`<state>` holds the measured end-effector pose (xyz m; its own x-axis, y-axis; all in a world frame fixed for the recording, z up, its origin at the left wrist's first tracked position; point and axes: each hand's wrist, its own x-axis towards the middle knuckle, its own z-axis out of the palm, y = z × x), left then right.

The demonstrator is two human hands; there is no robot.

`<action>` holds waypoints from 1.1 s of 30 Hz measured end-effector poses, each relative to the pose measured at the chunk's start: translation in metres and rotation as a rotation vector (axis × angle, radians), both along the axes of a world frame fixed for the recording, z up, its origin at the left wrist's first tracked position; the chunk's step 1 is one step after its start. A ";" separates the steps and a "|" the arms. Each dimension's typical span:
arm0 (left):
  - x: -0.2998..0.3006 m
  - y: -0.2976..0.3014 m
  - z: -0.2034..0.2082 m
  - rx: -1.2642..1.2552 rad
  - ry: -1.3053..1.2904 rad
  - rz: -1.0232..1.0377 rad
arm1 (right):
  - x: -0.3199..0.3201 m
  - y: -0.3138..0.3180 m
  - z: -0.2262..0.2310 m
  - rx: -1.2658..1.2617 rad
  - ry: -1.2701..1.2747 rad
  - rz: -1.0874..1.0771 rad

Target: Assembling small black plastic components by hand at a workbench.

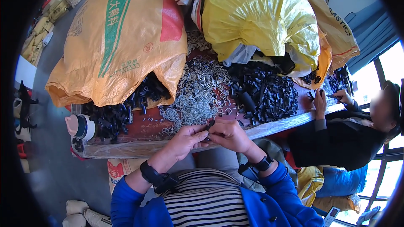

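My left hand (187, 142) and my right hand (232, 136) meet at the table's near edge, fingers pinched together. Between them is a small black part (210, 125), mostly hidden by the fingers, so its exact kind cannot be made out. Just beyond my hands lies a heap of small silvery metal pieces (185, 111), with larger metal wire loops (202, 69) behind it. To the right spreads a pile of short black plastic pieces (269, 94). Longer black tubular parts (110, 120) lie at the left, spilling from an orange woven sack (126, 54).
A yellow sack (261, 17) stands at the back of the red tabletop (147, 128). A pink-and-white lidded bottle (86, 127) is at the left corner. Plastic film wraps the front edge (277, 124). At right, a co-worker (336, 138) handles black parts with both hands.
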<state>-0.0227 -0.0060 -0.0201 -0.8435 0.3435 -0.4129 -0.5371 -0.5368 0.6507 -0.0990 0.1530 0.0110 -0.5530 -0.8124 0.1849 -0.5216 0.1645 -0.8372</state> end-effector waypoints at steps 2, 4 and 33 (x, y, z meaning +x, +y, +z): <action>-0.001 -0.002 0.002 0.010 -0.012 0.021 | -0.009 0.004 -0.002 -0.023 0.023 -0.034; -0.001 -0.005 0.004 0.033 -0.044 0.063 | -0.021 0.006 -0.007 -0.067 0.061 -0.101; 0.005 -0.004 0.015 0.140 0.012 0.303 | -0.022 0.012 -0.018 -0.183 -0.710 -0.204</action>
